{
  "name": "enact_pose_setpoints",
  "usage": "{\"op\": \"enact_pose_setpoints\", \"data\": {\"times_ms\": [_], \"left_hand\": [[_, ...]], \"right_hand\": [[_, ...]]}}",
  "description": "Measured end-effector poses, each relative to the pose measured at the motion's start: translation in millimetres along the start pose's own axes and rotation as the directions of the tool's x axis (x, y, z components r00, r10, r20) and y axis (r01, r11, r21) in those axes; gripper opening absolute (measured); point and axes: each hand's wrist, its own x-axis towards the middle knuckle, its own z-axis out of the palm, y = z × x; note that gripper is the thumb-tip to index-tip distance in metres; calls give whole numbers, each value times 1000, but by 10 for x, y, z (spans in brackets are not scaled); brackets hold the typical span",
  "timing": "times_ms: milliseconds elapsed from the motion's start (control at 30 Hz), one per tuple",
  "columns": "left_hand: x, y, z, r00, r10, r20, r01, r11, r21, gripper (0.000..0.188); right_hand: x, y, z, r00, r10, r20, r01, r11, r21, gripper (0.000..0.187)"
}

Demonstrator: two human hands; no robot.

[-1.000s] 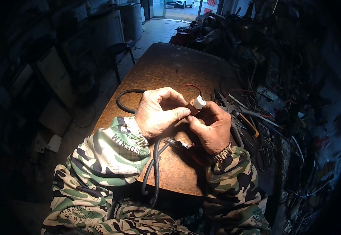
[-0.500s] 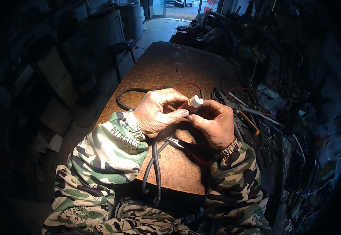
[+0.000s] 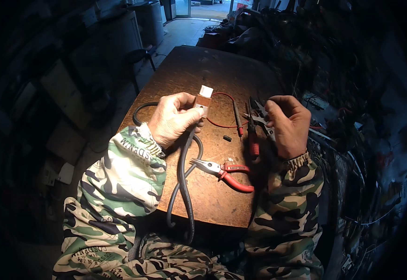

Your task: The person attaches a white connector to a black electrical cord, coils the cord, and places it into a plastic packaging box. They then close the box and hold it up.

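My left hand is closed on a brown plug with a white tip, thumb on its ribbed side, above the wooden table. A thick black cable runs down from below this hand and crosses itself near the table's front edge. To the right my right hand is raised, thumb and fingers curled together; whether something small is between them is hidden. Beneath and beside it lie a red-handled screwdriver and grey-jawed pliers. Between my arms rest red-handled long-nose pliers.
A red test probe with its thin red lead lies on the wooden table, near a small black cylinder. Tangled wires and dark clutter fill the right side. A dark stool stands beyond the table's left edge.
My right hand has let go of the plug and moved right and up. My left hand has shifted slightly left with the plug. The red-handled pliers and small black cylinder now show.
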Motion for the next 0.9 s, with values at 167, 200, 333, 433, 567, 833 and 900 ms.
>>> {"op": "enact_pose_setpoints", "data": {"times_ms": [167,200,333,433,567,833,900], "left_hand": [[41,-69,-15,994,-106,-15,106,994,8,48],[72,-110,12,994,-107,-3,107,994,-6,49],[79,-122,-21,993,-121,-1,121,993,13,47],[89,-96,37,991,-135,17,136,991,-14,43],[76,-98,49,981,-192,-12,192,981,-22,42],[135,-206,27,989,-117,-88,120,992,41,39],[133,-198,3,989,-110,-99,116,992,53,42]], "right_hand": [[-6,19,-147,997,-13,73,48,864,-502,26],[-14,102,-160,990,22,137,70,775,-629,27],[-81,42,-28,904,303,302,84,565,-821,40],[-145,-125,60,879,364,308,150,402,-903,38],[-152,-86,62,972,197,125,25,446,-895,29],[-460,-298,88,872,-489,27,475,831,-288,27],[-451,-329,63,841,-535,84,532,786,-316,27]]}}
